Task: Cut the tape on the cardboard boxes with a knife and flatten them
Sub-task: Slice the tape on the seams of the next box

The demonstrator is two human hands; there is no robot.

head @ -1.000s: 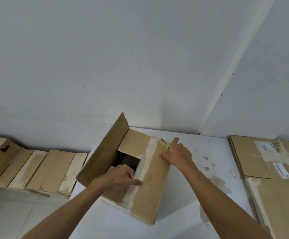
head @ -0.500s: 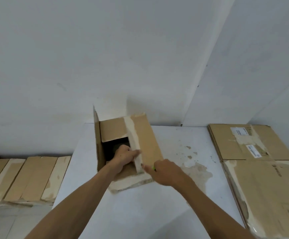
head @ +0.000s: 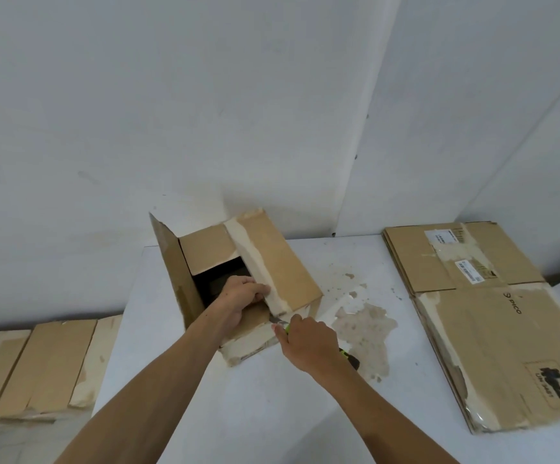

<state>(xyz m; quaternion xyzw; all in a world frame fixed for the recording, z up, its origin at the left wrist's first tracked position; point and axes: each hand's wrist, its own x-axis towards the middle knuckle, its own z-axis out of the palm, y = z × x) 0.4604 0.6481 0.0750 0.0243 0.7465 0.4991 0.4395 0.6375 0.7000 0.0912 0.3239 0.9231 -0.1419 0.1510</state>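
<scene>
With the left hand (head: 243,296) gripping the box (head: 282,262) flap and the right hand (head: 308,343) clenching the knife (head: 280,321) at the box's near edge, cut shallowly, blade away from fingers.

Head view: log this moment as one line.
left hand grips box flap | right hand holds knife at tape | box unflattened

We see a white desk (head: 271,406) with a stained, peeling patch (head: 365,326) near its middle. An open cardboard box (head: 282,262) stands on it at the back, and flattened boxes (head: 472,323) lie stacked at the right.
</scene>
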